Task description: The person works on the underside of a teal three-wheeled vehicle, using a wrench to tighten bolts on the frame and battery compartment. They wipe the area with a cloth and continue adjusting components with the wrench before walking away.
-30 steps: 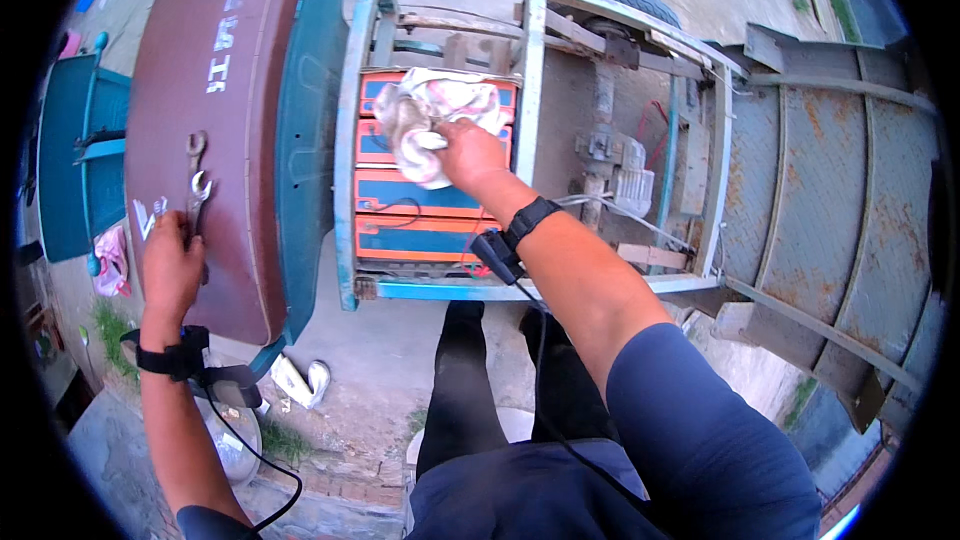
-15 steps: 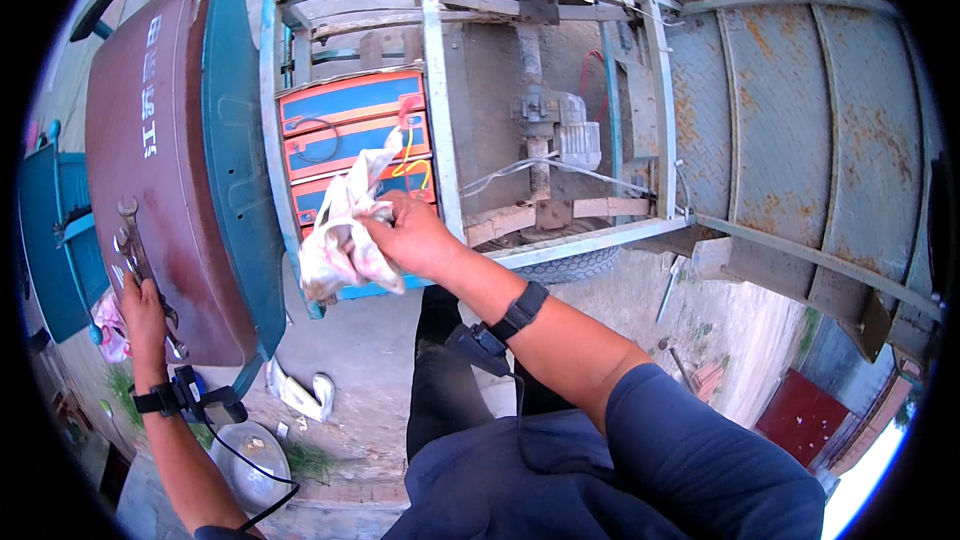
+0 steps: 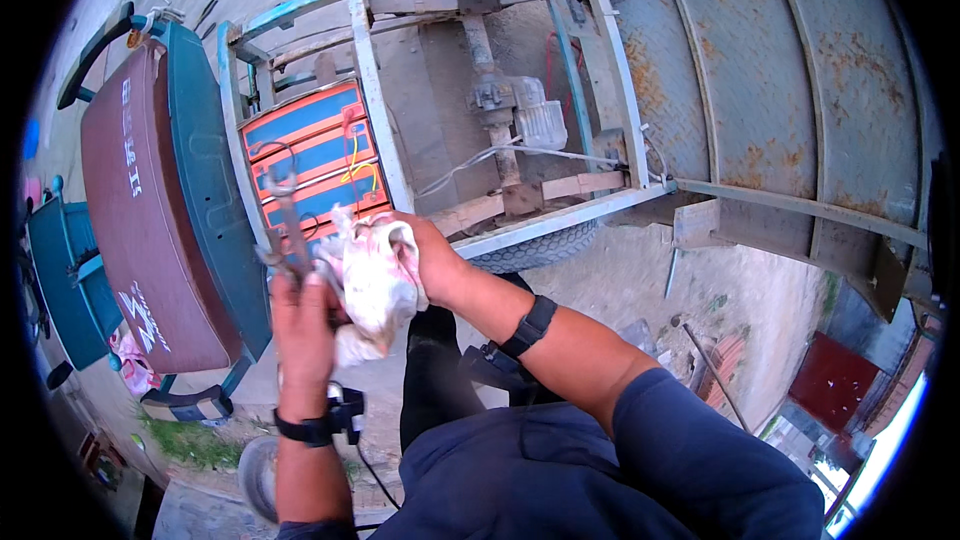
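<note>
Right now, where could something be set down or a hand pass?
Free: the middle of the brown seat, between its white markings; the frame opening between crossbar and axle, beyond the white cable. Crowded: the orange batteries, crossed by wires, with wrenches in the left hand and cloth in the right hand before their near end.

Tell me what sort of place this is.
Probably an outdoor yard used for vehicle repair, judging by the grass, the open metal frame and the bare axle showing inside it.
</note>
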### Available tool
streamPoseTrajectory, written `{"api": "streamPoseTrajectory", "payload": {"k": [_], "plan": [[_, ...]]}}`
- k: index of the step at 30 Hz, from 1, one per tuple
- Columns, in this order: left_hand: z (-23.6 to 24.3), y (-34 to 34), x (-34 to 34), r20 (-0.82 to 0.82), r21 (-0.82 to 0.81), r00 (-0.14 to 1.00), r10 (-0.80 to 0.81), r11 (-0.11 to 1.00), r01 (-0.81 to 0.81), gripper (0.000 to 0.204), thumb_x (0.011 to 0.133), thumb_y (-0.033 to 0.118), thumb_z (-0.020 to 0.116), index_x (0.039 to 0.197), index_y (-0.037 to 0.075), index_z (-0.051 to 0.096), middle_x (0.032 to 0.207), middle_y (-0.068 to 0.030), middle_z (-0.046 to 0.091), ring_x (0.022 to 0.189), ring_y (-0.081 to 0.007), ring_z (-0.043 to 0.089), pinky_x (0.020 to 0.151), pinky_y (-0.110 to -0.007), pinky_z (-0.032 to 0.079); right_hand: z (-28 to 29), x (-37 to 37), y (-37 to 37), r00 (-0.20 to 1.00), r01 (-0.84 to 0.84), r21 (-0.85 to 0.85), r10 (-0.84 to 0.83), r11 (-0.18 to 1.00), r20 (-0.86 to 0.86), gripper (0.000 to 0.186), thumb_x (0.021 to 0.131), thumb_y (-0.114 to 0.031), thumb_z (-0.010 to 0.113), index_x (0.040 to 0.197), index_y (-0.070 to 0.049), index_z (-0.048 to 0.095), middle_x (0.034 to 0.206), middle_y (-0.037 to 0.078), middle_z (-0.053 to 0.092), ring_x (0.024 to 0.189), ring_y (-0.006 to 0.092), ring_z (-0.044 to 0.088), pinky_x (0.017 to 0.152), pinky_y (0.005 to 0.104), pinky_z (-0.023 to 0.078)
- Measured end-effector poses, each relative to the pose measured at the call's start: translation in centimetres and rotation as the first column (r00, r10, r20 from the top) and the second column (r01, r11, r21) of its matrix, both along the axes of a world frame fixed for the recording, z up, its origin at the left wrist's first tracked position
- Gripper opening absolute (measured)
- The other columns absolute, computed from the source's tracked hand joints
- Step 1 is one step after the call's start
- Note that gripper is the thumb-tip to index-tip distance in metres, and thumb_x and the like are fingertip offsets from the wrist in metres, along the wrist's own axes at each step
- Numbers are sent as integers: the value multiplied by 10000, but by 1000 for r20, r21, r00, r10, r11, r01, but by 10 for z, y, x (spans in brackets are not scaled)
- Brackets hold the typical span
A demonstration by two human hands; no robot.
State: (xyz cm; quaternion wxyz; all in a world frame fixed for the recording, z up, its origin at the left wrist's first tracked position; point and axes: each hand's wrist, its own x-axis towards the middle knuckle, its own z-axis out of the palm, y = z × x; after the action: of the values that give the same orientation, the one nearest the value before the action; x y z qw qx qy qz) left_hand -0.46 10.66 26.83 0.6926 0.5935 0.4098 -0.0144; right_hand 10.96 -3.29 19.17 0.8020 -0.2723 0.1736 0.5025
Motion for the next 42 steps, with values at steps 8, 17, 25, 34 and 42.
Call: {"api": "streamPoseTrajectory", "payload": {"k": [8,17,25,34,42], "plan": [[-30,-100,19,191,-98,981,-19,994,38,361,958,36,575,1289,19,433,1220,-79,568,1107,-146,550,948,-314,460,7,-7,-61,997,-72,-172,64,982,-53,299,938,-379,633,1033,-96,637,844,-9,641,681,83,601,584,242,453],[-44,-136,13,125,-71,950,-288,952,298,354,986,126,571,1295,9,445,1176,-82,600,1077,-132,554,936,-293,457,-11,-18,-121,971,-225,-193,204,955,-124,295,983,-268,562,1206,-78,591,999,39,664,863,131,652,730,276,537],[-49,-155,3,16,25,933,-360,933,360,278,1022,161,488,1245,3,539,1069,-55,639,983,-125,566,876,-285,466,0,-23,-146,987,1,-299,-49,954,-154,225,931,-208,661,1098,-59,638,911,26,678,763,92,637,664,235,512],[-71,-150,-3,-165,-16,964,-209,978,209,244,1014,187,508,1213,51,540,958,5,622,801,-56,553,634,-208,431,-18,-30,-165,995,-72,-399,93,914,33,257,889,-68,667,1139,-93,616,946,21,665,809,101,644,655,224,513],[-77,-148,-17,-234,-559,972,20,815,-152,313,964,246,626,1175,51,500,1044,-54,617,923,-133,603,802,-300,516,-26,-46,-165,988,-140,-267,154,954,29,204,932,-173,650,1114,-85,628,980,9,658,834,92,625,697,245,510]]}}
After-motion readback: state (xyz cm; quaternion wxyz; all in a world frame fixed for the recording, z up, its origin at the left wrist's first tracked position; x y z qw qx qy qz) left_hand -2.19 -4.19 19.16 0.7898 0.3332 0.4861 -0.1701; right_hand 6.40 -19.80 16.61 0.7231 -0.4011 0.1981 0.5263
